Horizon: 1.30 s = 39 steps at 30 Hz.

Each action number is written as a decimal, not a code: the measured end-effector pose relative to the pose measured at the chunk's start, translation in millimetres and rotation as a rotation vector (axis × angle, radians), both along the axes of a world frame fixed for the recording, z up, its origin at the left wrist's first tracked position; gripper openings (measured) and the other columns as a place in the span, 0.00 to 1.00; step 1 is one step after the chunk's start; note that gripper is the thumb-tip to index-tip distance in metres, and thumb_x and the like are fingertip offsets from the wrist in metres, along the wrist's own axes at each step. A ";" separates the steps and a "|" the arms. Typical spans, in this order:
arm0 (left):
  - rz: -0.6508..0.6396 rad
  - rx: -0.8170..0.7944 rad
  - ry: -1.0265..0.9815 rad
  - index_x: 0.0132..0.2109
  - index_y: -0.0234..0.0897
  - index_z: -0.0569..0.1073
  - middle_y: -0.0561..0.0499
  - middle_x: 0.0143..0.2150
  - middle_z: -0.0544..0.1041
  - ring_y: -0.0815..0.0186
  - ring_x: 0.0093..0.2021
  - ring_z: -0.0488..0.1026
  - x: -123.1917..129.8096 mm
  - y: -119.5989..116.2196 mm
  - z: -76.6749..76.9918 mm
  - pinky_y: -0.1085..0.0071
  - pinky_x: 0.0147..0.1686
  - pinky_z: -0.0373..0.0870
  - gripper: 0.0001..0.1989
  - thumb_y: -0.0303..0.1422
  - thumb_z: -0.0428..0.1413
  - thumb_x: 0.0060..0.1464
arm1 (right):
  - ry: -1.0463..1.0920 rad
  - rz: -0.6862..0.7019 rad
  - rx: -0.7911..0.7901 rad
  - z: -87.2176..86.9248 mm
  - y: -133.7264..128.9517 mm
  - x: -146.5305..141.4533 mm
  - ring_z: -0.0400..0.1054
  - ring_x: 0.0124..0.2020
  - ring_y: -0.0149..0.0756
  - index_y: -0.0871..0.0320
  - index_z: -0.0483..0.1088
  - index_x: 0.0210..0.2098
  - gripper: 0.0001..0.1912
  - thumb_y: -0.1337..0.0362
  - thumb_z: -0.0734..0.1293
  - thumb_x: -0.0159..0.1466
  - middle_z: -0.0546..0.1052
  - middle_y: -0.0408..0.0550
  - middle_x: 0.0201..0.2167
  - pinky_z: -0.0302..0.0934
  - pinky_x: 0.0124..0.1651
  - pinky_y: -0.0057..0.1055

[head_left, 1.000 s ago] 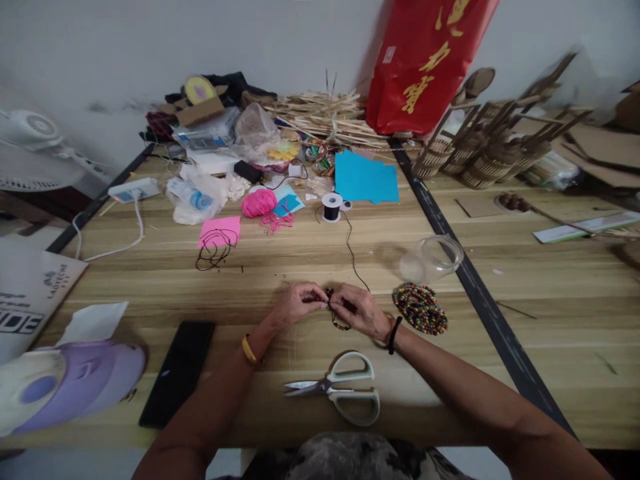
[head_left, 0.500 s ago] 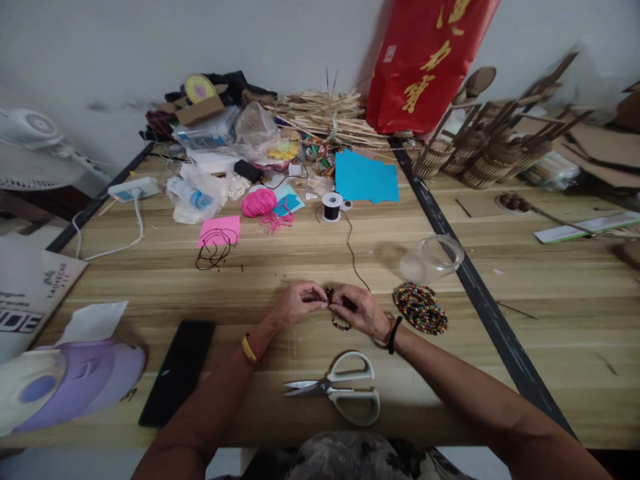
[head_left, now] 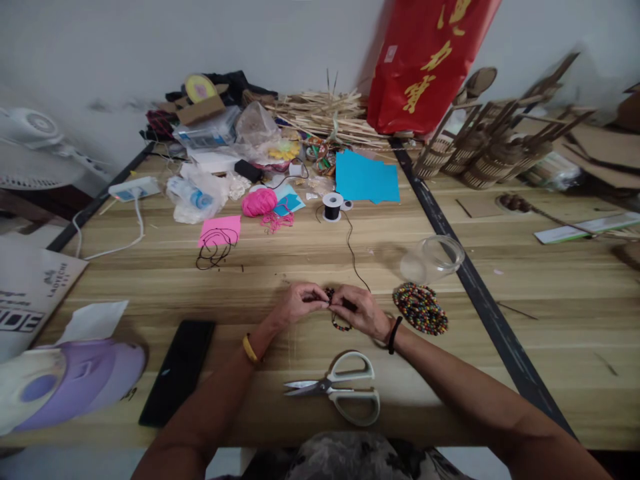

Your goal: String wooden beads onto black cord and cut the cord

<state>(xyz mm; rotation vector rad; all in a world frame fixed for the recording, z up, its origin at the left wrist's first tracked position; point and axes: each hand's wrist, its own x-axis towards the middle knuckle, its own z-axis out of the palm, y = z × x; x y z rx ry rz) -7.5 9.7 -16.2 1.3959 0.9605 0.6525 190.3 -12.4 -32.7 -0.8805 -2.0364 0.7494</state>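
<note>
Fingertips of my left hand (head_left: 303, 301) and my right hand (head_left: 361, 311) meet in a pinch over the middle of the table. Between and below them shows a short string of small coloured beads (head_left: 342, 327), partly hidden by the right hand. Both hands are closed on this beaded string; the exact spot they pinch is too small to make out. A black cord (head_left: 352, 250) runs from a spool (head_left: 332, 207) down to the right hand. To the right lies a coiled heap of multicoloured beads (head_left: 421, 308). Scissors (head_left: 333, 387) rest, blades parted, nearer my body.
A clear jar (head_left: 434, 259) stands beyond the bead heap. At left are a black phone (head_left: 177, 373) and a purple-and-white device (head_left: 85, 380). Pink paper (head_left: 220, 230) with loose black cord, pink yarn (head_left: 259, 202) and blue sheets (head_left: 367, 177) lie farther back.
</note>
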 end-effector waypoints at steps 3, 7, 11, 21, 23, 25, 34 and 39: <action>-0.005 0.006 0.005 0.32 0.29 0.75 0.48 0.31 0.76 0.68 0.32 0.73 0.0 -0.2 -0.3 0.73 0.36 0.68 0.11 0.34 0.63 0.43 | 0.004 -0.003 0.002 1.5 0.0 -0.5 0.65 0.28 0.31 0.59 0.67 0.30 0.10 0.60 0.63 0.65 0.71 0.46 0.26 0.59 0.32 0.27; 0.001 -0.005 0.000 0.32 0.30 0.74 0.48 0.31 0.76 0.69 0.32 0.73 0.9 -0.8 2.3 0.73 0.37 0.68 0.12 0.34 0.64 0.42 | 0.001 0.008 -0.008 3.5 -0.1 -0.9 0.65 0.28 0.32 0.59 0.67 0.31 0.11 0.59 0.63 0.65 0.72 0.47 0.26 0.60 0.33 0.27; 0.019 -0.017 -0.005 0.31 0.30 0.74 0.49 0.31 0.76 0.70 0.32 0.72 2.3 -1.4 4.4 0.73 0.37 0.68 0.12 0.33 0.65 0.40 | 0.009 0.008 -0.006 4.1 -0.3 -1.0 0.65 0.28 0.33 0.59 0.67 0.31 0.11 0.59 0.63 0.65 0.72 0.47 0.26 0.60 0.33 0.28; 0.016 -0.028 -0.004 0.29 0.29 0.74 0.48 0.29 0.76 0.69 0.30 0.72 2.0 -1.0 2.2 0.73 0.36 0.68 0.11 0.33 0.64 0.41 | 0.010 0.004 0.016 5.7 -1.2 -1.3 0.65 0.29 0.32 0.58 0.67 0.32 0.09 0.60 0.64 0.65 0.71 0.47 0.27 0.60 0.34 0.28; 0.006 -0.009 0.012 0.30 0.29 0.75 0.47 0.29 0.77 0.69 0.30 0.72 1.8 -0.4 2.2 0.72 0.35 0.68 0.11 0.34 0.64 0.42 | 0.012 0.008 0.021 5.9 -1.0 -1.5 0.65 0.29 0.32 0.58 0.67 0.34 0.08 0.60 0.63 0.65 0.72 0.47 0.27 0.60 0.34 0.28; -0.005 0.013 0.031 0.30 0.29 0.75 0.47 0.29 0.77 0.68 0.30 0.72 1.6 0.2 3.1 0.72 0.35 0.68 0.11 0.35 0.63 0.43 | 0.010 0.010 0.029 6.7 -0.9 -1.9 0.65 0.30 0.32 0.58 0.67 0.34 0.07 0.61 0.63 0.65 0.72 0.47 0.28 0.61 0.34 0.28; -0.054 0.069 0.057 0.31 0.29 0.75 0.48 0.29 0.77 0.69 0.31 0.71 0.5 0.4 10.3 0.74 0.35 0.66 0.10 0.34 0.60 0.47 | 0.016 0.087 0.022 22.1 -3.5 1.7 0.64 0.31 0.35 0.57 0.62 0.26 0.12 0.61 0.60 0.65 0.70 0.49 0.27 0.60 0.34 0.32; -0.047 0.046 0.037 0.30 0.30 0.75 0.49 0.29 0.76 0.70 0.30 0.71 1.0 -0.4 11.0 0.74 0.34 0.66 0.10 0.34 0.61 0.46 | 0.027 0.048 0.004 21.0 -3.1 1.8 0.65 0.30 0.34 0.58 0.64 0.28 0.12 0.59 0.60 0.66 0.70 0.48 0.27 0.60 0.34 0.31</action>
